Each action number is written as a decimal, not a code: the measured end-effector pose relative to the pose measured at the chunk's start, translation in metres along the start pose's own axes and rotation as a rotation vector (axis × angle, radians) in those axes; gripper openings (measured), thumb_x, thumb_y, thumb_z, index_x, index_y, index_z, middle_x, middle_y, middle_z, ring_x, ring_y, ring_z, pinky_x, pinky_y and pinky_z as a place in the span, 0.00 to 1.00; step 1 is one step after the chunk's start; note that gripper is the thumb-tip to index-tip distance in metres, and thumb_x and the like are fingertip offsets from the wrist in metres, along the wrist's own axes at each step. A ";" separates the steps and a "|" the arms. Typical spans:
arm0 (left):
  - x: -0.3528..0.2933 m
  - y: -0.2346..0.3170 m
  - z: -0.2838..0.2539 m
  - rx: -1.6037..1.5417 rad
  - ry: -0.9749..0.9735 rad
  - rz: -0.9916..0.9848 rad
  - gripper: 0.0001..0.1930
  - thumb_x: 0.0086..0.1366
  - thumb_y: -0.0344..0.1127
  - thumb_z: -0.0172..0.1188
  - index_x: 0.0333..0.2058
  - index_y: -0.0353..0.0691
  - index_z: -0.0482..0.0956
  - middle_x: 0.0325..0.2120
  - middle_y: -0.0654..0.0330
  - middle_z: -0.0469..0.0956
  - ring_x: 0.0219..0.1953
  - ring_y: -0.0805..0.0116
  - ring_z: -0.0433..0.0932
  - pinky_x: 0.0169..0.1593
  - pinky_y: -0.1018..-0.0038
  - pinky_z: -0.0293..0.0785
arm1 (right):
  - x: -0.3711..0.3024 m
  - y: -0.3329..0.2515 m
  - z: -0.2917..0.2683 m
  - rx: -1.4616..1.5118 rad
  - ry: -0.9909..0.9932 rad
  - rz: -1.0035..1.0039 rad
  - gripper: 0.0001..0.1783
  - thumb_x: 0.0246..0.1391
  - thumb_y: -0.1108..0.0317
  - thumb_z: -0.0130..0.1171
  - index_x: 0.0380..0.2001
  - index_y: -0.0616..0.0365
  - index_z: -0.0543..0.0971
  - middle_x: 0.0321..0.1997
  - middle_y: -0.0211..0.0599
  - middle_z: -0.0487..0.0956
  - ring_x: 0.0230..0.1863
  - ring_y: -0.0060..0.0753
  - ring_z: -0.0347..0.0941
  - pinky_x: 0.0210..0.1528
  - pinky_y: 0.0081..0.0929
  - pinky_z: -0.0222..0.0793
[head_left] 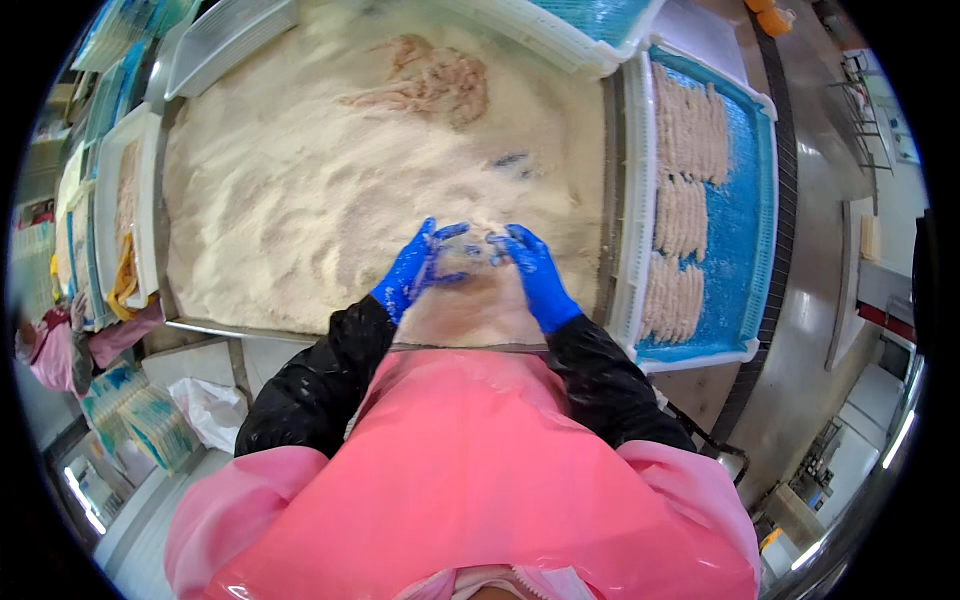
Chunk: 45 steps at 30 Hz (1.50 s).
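There is just one view. The camera sits on the person's head and looks almost straight down, close over the big tray of crumbs (300, 200). Edges bend round, and the dark rim probably hides the room's sides.

Bright, even light falls from overhead and casts almost no hard shadows on the breadcrumb bed (300, 200). Soft white glare streaks the glossy pink apron (470, 470), and pale reflections shine on the wet floor (800, 330) at right. The fisheye lens bends straight edges strongly: the white tray (628, 200) curves outward, and a black ring frames the picture. The centre is fairly sharp; the left hand (412, 268) and right hand (535, 272) show slight motion blur. Detail smears near the rim.
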<state>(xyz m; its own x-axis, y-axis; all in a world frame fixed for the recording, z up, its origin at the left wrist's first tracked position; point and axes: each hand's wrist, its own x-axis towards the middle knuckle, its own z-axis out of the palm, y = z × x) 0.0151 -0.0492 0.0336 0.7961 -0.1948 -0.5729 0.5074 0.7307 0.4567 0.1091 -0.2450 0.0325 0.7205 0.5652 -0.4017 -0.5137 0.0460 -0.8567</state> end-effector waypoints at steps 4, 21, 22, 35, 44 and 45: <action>0.019 -0.011 -0.041 0.125 0.247 0.024 0.29 0.70 0.59 0.41 0.50 0.39 0.76 0.37 0.54 0.82 0.38 0.62 0.81 0.40 0.72 0.74 | -0.051 -0.155 -0.056 0.008 0.291 0.105 0.17 0.63 0.60 0.52 0.46 0.61 0.77 0.40 0.32 0.78 0.28 0.19 0.66 0.35 0.20 0.66; 0.029 0.000 -0.030 0.109 0.428 -0.020 0.35 0.68 0.64 0.38 0.46 0.36 0.78 0.27 0.55 0.81 0.27 0.68 0.80 0.27 0.80 0.71 | 0.188 -0.260 -0.439 -1.396 0.446 -0.517 0.19 0.62 0.59 0.50 0.45 0.62 0.79 0.44 0.55 0.80 0.46 0.55 0.77 0.49 0.38 0.71; 0.027 0.001 -0.030 0.160 0.438 -0.025 0.34 0.69 0.63 0.38 0.45 0.35 0.79 0.27 0.56 0.81 0.27 0.68 0.80 0.28 0.80 0.72 | 0.197 -0.262 -0.443 -1.323 0.433 -0.522 0.17 0.61 0.63 0.51 0.46 0.62 0.79 0.45 0.53 0.80 0.46 0.50 0.77 0.50 0.36 0.70; 0.021 -0.012 -0.042 0.169 0.323 0.005 0.30 0.69 0.60 0.40 0.52 0.42 0.75 0.37 0.57 0.82 0.34 0.69 0.80 0.32 0.81 0.69 | 0.126 -0.220 -0.259 -0.778 0.486 -0.843 0.23 0.61 0.71 0.49 0.60 0.61 0.68 0.56 0.47 0.74 0.56 0.40 0.71 0.60 0.33 0.64; -0.027 0.003 -0.062 0.351 0.402 0.102 0.19 0.70 0.44 0.45 0.47 0.38 0.79 0.32 0.58 0.82 0.30 0.71 0.81 0.30 0.80 0.71 | 0.145 0.047 0.022 -1.084 0.098 -0.810 0.22 0.58 0.69 0.55 0.57 0.59 0.72 0.54 0.48 0.76 0.55 0.48 0.70 0.60 0.35 0.63; -0.037 0.004 -0.067 0.355 0.416 0.111 0.19 0.70 0.44 0.45 0.47 0.37 0.79 0.32 0.58 0.82 0.30 0.71 0.81 0.30 0.80 0.71 | 0.138 0.059 0.042 -1.033 0.038 -0.789 0.23 0.58 0.67 0.57 0.57 0.56 0.72 0.53 0.50 0.75 0.54 0.53 0.70 0.58 0.37 0.64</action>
<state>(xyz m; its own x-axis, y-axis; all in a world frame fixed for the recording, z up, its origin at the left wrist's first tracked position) -0.0343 0.0050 0.0105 0.6903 0.1986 -0.6957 0.5649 0.4528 0.6898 0.1588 -0.1294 -0.0598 0.6835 0.6522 0.3278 0.6340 -0.3079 -0.7094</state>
